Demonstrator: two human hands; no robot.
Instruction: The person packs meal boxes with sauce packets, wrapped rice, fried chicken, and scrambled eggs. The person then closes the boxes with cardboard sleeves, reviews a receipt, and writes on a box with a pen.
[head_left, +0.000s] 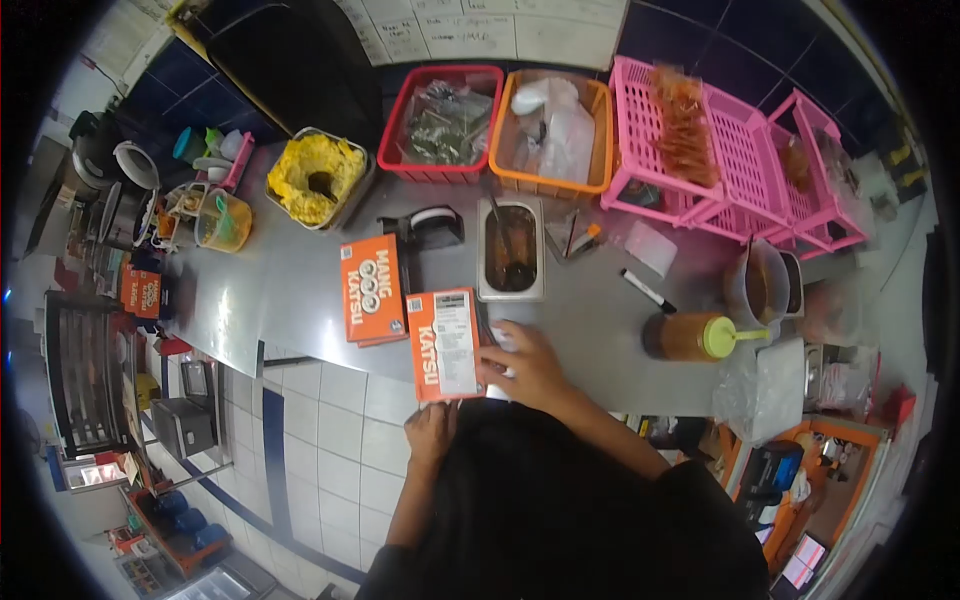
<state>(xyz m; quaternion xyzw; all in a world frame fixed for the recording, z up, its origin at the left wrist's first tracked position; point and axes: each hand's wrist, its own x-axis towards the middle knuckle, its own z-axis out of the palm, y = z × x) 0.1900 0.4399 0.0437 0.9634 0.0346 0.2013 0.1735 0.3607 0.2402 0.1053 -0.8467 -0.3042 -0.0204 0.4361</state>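
Note:
An orange box (428, 345) with a white printed label lies at the counter's front edge. My right hand (525, 365) rests at its right side, fingers spread, some of them touching the label. Below the box's near edge is my left hand (430, 432), its fingers curled; what they hold, if anything, is hidden. Another orange box (372, 285) lies just to the left, on top of more orange packaging. Behind the boxes sit a black tape dispenser (432, 226) and a metal container (511, 250) with dark sauce and a utensil.
On the steel counter (285, 265) stand a yellow-lined tub (315, 180), a red basket (440, 125), an orange basket (552, 130) and pink racks (740, 150). A marker (648, 290) and a sauce bottle (690, 336) lie to the right. Tiled floor (340, 450) shows below left.

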